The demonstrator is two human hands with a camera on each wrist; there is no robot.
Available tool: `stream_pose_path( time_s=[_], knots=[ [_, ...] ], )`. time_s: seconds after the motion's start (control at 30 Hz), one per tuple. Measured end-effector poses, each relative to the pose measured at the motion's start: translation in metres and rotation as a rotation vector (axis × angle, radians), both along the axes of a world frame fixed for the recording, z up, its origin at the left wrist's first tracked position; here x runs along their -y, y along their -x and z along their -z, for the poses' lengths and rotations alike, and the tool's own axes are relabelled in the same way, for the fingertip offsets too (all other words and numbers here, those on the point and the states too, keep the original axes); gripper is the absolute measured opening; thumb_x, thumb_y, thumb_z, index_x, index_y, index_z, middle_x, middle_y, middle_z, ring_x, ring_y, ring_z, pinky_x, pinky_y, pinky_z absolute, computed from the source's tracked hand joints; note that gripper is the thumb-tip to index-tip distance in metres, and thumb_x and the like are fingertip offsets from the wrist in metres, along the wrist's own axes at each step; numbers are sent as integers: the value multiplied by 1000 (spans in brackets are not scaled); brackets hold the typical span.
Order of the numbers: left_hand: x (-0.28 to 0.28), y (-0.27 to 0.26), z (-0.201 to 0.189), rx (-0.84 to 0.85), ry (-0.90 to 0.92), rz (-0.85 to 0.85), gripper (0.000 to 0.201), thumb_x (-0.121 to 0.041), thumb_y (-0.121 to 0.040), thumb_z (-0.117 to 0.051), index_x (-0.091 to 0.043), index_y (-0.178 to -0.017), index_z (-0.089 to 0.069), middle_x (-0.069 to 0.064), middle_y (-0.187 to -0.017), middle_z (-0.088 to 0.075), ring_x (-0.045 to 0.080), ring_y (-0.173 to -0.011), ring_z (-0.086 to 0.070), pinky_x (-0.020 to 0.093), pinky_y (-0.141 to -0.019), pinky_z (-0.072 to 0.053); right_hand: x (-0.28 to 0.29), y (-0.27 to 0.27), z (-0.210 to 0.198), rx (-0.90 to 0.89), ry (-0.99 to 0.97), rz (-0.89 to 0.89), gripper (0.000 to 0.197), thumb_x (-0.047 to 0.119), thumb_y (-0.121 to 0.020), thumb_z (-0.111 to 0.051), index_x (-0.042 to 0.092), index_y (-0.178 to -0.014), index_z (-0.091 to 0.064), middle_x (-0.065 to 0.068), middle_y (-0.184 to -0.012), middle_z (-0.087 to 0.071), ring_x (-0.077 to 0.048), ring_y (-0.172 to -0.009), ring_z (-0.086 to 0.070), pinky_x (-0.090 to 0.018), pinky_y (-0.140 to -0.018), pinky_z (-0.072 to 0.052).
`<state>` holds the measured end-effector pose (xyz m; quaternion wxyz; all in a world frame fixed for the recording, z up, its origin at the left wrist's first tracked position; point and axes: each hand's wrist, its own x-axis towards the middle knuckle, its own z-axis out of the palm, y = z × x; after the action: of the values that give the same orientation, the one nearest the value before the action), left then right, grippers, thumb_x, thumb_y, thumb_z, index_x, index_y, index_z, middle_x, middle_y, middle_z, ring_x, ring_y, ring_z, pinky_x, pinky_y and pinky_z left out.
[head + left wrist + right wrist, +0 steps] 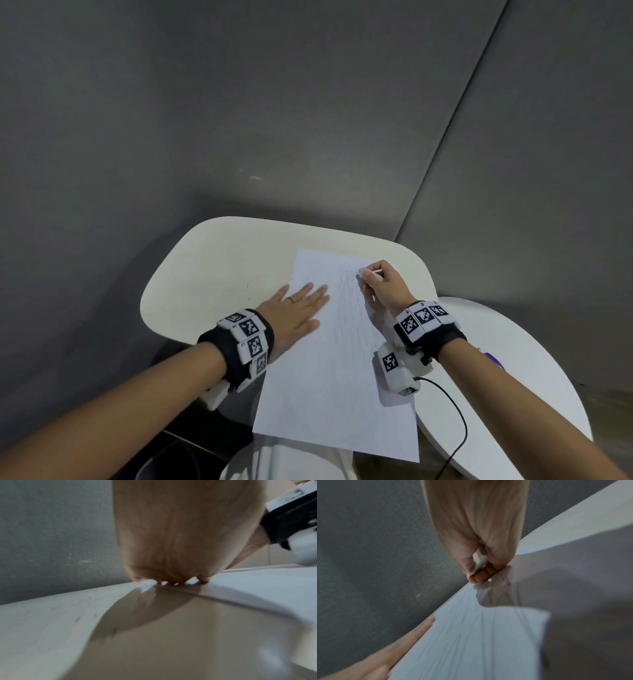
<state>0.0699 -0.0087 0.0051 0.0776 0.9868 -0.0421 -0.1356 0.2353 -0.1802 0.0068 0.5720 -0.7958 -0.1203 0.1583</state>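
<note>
A white sheet of paper [329, 377] with faint pencil zigzag lines lies on a small cream table [212, 274]. My left hand [298, 308] rests flat on the sheet's left edge, fingers straight and spread. My right hand [380, 281] pinches a small white eraser [363, 273] near the sheet's top, against the pencil marks. The right wrist view shows the eraser [479, 563] between thumb and fingers, touching the paper [471, 635]. In the left wrist view my left hand [171, 580] presses its fingertips down at the paper's edge [257, 582].
A second round white table [513, 377] stands at the right, touching the first. A black cable [459, 421] runs from the right wrist camera down over it. Grey carpet floor [239, 120] surrounds the tables. The sheet's near end overhangs the table above my lap.
</note>
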Motion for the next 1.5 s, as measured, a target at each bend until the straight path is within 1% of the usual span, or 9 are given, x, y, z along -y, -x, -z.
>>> stream_pose_path(
  time_s=[0.13, 0.33, 0.47, 0.57, 0.8, 1.03, 1.17, 1.3, 1.5],
  knots=[
    [-8, -29, -10, -122, -140, -595, 69, -46, -103, -18, -4, -153, 5, 13, -160, 14, 24, -149, 9, 38, -119, 6, 2, 1, 1, 2, 1, -3, 11, 17, -91, -56, 13, -83, -50, -4, -75, -63, -18, -71, -58, -26, -67, -48],
    [8, -28, -11, -102, 0, -59, 59, -40, -105, -17, -20, -154, 9, -4, -159, 20, 19, -148, 14, 43, -118, 4, 3, 3, 2, -51, -42, 0, 14, 19, -87, -63, 8, -88, -55, -6, -85, -62, -21, -84, -61, -33, -80, -55],
    [-10, -45, -11, -72, -45, -580, 73, -47, -101, -28, -3, -153, 0, 12, -161, 8, 24, -149, 4, 39, -120, 3, 5, 13, 0, -230, -285, 24, 13, 8, -83, -68, 5, -87, -56, -7, -85, -58, -14, -80, -57, -21, -77, -56],
    [-9, -64, -20, -49, -39, -439, 84, -57, -98, -31, -3, -153, 3, 11, -160, 15, 24, -148, 10, 41, -119, 4, -1, 5, -12, -31, 6, -79, 14, 13, -80, -71, 2, -80, -62, -2, -71, -62, -11, -63, -56, -20, -57, -47],
    [17, -89, 6, -35, 60, -366, 105, -75, -84, -36, -10, -152, 11, 6, -159, 22, 19, -147, 17, 43, -118, 8, -33, -7, -30, 305, 304, -256, 10, 9, -77, -72, 0, -82, -70, -3, -76, -66, 2, -65, -55, 0, -54, -38],
    [16, -90, 19, -1, 36, -366, 108, -78, -82, -36, -12, -152, 13, 5, -159, 23, 21, -146, 21, 44, -117, 13, -61, -26, -35, 493, 597, -428, 9, 4, -80, -64, -3, -85, -68, -16, -96, -71, -27, -90, -65, -21, -71, -41],
    [16, -88, 20, 11, 44, -361, 108, -79, -82, -35, -12, -152, 13, 4, -159, 23, 20, -146, 21, 44, -116, 13, -73, -32, -36, 444, 612, -371, 12, 3, -79, -60, -4, -84, -69, -18, -98, -71, -25, -87, -64, -23, -70, -41],
    [17, -85, 21, 50, 14, -341, 107, -78, -83, -34, -11, -152, 12, 6, -159, 22, 23, -146, 20, 43, -117, 11, -62, -25, -37, 494, 692, -572, 17, 11, -84, -65, -4, -91, -65, -16, -103, -69, -27, -92, -62, -23, -75, -41],
    [19, -88, 17, 25, 11, -374, 110, -79, -82, -35, -9, -152, 14, 7, -159, 22, 23, -146, 20, 42, -117, 13, -75, -27, -33, 467, 648, -428, 13, 6, -83, -60, -4, -88, -65, -18, -102, -68, -30, -96, -60, -24, -74, -39]
  ],
)
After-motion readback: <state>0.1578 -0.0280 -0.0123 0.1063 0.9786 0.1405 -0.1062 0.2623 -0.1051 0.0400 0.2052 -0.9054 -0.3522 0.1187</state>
